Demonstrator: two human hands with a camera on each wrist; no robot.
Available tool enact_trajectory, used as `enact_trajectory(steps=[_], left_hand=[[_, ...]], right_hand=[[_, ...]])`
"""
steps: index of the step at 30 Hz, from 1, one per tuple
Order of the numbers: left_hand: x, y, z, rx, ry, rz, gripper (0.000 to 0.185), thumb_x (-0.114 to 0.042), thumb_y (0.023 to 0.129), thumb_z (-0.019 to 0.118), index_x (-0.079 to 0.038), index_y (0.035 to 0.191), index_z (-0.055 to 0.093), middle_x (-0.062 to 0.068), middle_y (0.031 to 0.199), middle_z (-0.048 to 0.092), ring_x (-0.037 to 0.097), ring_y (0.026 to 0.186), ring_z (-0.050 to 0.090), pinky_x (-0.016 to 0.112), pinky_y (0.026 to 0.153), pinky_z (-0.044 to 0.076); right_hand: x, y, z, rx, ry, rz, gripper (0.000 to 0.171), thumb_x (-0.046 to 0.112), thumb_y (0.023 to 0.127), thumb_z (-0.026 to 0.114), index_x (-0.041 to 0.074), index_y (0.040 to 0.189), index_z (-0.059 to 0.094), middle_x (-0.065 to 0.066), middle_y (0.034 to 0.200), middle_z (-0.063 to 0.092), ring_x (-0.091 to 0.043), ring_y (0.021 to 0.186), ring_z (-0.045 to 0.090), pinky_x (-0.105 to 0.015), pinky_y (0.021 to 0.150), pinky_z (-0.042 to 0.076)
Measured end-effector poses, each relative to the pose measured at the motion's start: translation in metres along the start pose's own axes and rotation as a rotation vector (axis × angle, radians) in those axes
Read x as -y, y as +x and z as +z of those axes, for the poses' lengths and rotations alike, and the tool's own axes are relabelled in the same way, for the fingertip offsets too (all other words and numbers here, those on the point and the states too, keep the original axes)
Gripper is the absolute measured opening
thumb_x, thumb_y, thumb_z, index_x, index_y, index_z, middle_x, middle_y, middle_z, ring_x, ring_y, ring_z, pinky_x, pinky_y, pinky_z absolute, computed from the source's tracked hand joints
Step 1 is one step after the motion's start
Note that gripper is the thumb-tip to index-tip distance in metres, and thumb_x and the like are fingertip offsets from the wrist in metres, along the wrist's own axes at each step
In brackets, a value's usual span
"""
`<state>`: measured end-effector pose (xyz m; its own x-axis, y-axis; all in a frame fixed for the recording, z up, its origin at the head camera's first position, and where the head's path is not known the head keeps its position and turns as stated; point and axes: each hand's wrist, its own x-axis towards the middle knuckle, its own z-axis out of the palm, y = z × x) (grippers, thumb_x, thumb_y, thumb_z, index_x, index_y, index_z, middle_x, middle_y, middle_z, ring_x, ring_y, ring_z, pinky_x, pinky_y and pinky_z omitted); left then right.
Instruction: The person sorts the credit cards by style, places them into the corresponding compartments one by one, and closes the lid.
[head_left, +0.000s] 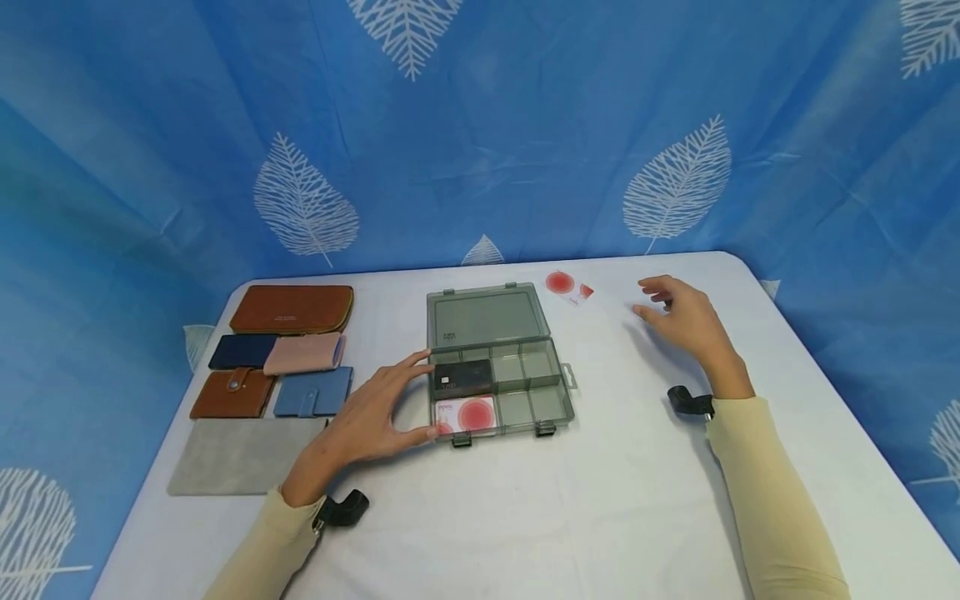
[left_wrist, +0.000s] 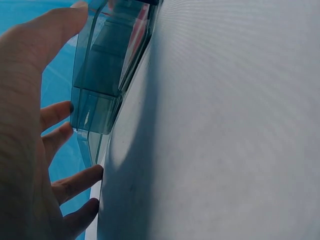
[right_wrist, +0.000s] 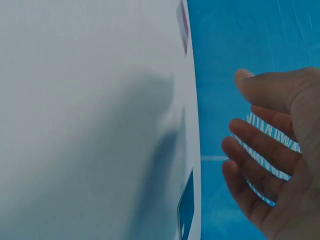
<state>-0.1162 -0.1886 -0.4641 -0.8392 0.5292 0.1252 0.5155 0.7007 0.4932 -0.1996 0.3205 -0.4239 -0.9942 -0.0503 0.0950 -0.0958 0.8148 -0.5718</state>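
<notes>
A grey see-through divided box [head_left: 487, 315] lies with its lid folded back. A black card box [head_left: 472, 379] sits in its upper left compartment, and a white card with a red circle [head_left: 454, 415] in the lower left one. My left hand [head_left: 375, 417] spreads along the box's left side, thumb near the front corner and fingers near the back. In the left wrist view the thumb and two fingers reach the box wall [left_wrist: 97, 112]. Raised above the table at the right is my right hand [head_left: 686, 321], fingers loosely bent, holding nothing I can make out.
Another red-and-white card [head_left: 559, 283] lies behind the box. At the left are a brown zip wallet [head_left: 288, 308], a navy wallet [head_left: 242, 352], a pink one [head_left: 303, 354], a brown snap wallet [head_left: 231, 394], a blue one [head_left: 315, 390] and a grey flat wallet [head_left: 240, 454]. A shiny flat piece [right_wrist: 186, 207] lies near the right hand.
</notes>
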Motion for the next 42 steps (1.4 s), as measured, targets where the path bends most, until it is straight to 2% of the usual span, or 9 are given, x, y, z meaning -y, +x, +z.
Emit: enact_trajectory(steps=[7,13,20,27,32,37,42], left_hand=[[0.001,0.001,-0.001,0.004,0.007,-0.012,0.094,-0.063,0.087,0.081,-0.025,0.165,0.045,-0.007,0.177,0.029,0.031,0.15,0.047,0.068,0.109,0.047],[0.001,0.001,-0.002,-0.001,0.019,0.008,0.092,-0.063,0.088,0.079,-0.023,0.164,0.046,-0.004,0.177,0.03,0.033,0.15,0.046,0.07,0.11,0.045],[0.001,0.0,-0.003,0.005,0.001,0.018,0.091,-0.061,0.089,0.08,-0.022,0.164,0.047,-0.005,0.177,0.028,0.033,0.152,0.044,0.07,0.113,0.043],[0.002,-0.003,0.001,0.033,-0.053,0.019,0.092,-0.059,0.092,0.079,-0.018,0.166,0.044,-0.005,0.179,0.025,0.031,0.155,0.042,0.068,0.116,0.041],[0.002,-0.003,0.003,0.032,-0.069,0.022,0.093,-0.058,0.092,0.079,-0.018,0.167,0.042,-0.005,0.179,0.025,0.031,0.154,0.043,0.068,0.113,0.043],[0.002,-0.002,0.003,0.037,-0.073,0.014,0.093,-0.059,0.092,0.078,-0.019,0.168,0.041,-0.008,0.179,0.023,0.032,0.154,0.042,0.07,0.112,0.044],[0.001,-0.002,0.001,0.029,-0.069,0.01,0.094,-0.06,0.093,0.078,-0.02,0.168,0.04,-0.007,0.179,0.024,0.033,0.153,0.043,0.071,0.109,0.045]], right_hand=[[-0.024,-0.001,-0.014,0.012,-0.054,0.089,0.061,0.025,0.104,0.073,-0.002,0.155,0.051,-0.033,0.148,0.056,-0.052,0.135,0.053,-0.071,0.11,0.041],[-0.045,-0.003,-0.025,0.05,-0.111,0.163,0.066,0.024,0.105,0.072,-0.005,0.158,0.045,-0.039,0.148,0.05,-0.057,0.137,0.048,-0.075,0.111,0.037],[-0.064,-0.006,-0.028,0.095,-0.153,0.24,0.079,0.033,0.102,0.075,-0.01,0.158,0.04,-0.044,0.147,0.048,-0.06,0.136,0.045,-0.076,0.113,0.036],[-0.069,-0.009,-0.024,0.079,-0.148,0.258,0.075,0.031,0.103,0.074,-0.012,0.155,0.043,-0.044,0.145,0.049,-0.061,0.134,0.046,-0.076,0.112,0.037],[-0.069,-0.012,-0.027,0.068,-0.133,0.34,0.074,0.03,0.103,0.074,-0.012,0.155,0.042,-0.044,0.146,0.049,-0.061,0.134,0.046,-0.075,0.111,0.038],[-0.07,-0.014,-0.033,0.108,-0.093,0.417,0.077,0.033,0.102,0.073,-0.016,0.153,0.04,-0.044,0.148,0.045,-0.06,0.134,0.046,-0.073,0.112,0.039],[-0.072,-0.013,-0.035,0.087,-0.076,0.403,0.076,0.032,0.099,0.075,-0.015,0.149,0.042,-0.044,0.144,0.045,-0.06,0.128,0.047,-0.073,0.108,0.041]])
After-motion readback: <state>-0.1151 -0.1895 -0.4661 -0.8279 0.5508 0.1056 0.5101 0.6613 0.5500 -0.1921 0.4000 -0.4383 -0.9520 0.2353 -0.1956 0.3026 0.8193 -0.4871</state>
